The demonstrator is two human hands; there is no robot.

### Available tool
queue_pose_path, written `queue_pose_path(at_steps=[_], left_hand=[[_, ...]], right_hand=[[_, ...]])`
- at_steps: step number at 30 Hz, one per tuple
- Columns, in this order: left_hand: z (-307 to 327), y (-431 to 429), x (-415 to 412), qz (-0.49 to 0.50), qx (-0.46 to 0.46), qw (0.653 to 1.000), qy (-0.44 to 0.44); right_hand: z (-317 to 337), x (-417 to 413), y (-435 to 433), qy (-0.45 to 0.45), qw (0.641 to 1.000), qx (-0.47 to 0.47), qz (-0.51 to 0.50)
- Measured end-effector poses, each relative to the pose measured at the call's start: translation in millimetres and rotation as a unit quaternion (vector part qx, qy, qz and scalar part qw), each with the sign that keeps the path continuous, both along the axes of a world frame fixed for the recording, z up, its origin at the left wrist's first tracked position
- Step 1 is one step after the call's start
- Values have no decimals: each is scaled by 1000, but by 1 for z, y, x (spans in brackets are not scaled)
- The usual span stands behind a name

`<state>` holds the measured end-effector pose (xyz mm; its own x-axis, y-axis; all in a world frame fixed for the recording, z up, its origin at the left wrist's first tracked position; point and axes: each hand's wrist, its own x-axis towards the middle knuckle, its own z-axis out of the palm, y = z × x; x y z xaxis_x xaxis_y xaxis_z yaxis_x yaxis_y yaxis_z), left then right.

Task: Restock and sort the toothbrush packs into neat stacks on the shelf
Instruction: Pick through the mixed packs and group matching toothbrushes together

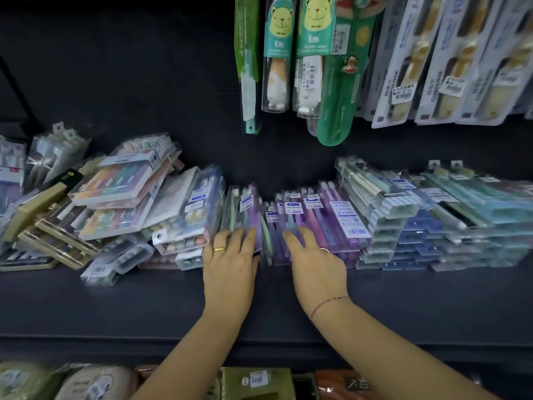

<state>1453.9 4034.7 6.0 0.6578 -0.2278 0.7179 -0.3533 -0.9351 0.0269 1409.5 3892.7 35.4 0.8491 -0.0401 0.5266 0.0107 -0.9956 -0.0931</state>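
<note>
Because the loose packs at the centre of the frame need squaring before they can stack, both hands lie on them at their near ends. The left hand (230,264) has its fingers laid fairly straight over a green-and-purple pack (245,209) that leans against the pile to its left. Its thumb sits by the pack's near edge, and I cannot tell whether it pinches or only steadies. The right hand (317,267) is spread open, fingers flat and apart on the purple packs (317,217), probably pressing them level so they do not slide. Those purple packs lie side by side, slightly fanned, on the dark shelf (144,307), between two very different neighbours. On the left of the frame is a jumbled heap (115,203) of mixed packs, tilted and overlapping, which looks like the bulk of the sorting left to do. On the right are tidy stacks (418,226) of blue and green packs, edges roughly aligned, a likely model for the rest. Hanging packs (311,67) fill the upper right, well apart from the hands.
</note>
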Motion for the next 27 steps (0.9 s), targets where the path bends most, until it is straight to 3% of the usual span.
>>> queue_pose_path(at_steps=[2, 7, 8, 13, 16, 20, 27], left_hand=[[0, -4, 2, -3, -9, 999, -42], [-3, -7, 1, -42, -24, 991, -123], [-3, -7, 1, -44, -24, 990, -133], [4, -7, -3, -63, -41, 985, -157], [10, -6, -8, -92, -87, 978, -164], [11, -14, -14, -145, -108, 970, -165], [0, -25, -11, -201, -96, 970, -93]], right_hand=[[2, 2, -6, 9, 1000, 9, -5], [9, -3, -15, 166, 986, 12, -9], [8, -4, -14, 164, 986, 16, -14], [-8, -3, -12, -11, 997, 80, 12], [-14, -9, -14, -46, 992, 106, 48], [-12, -13, -18, -32, 986, 160, 40], [-12, -31, -14, 17, 964, 261, 58]])
